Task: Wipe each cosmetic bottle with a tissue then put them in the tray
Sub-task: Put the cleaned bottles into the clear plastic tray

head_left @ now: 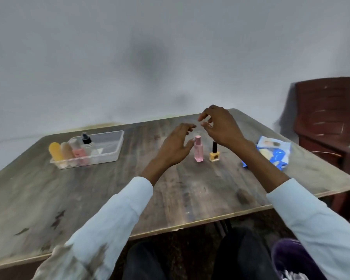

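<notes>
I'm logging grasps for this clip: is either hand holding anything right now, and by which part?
Nothing is held. The left hand hovers with spread fingers beside the pink bottle; the right hand hangs loosely curled above it. No tissue shows in either.

Bare table (pixel 190 190) before pink bottle (pixel 198 150)

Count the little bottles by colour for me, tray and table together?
Orange: 1
Beige: 1
Pink: 2
Clear with black cap: 1
Yellow with black cap: 1
Total: 6
</notes>
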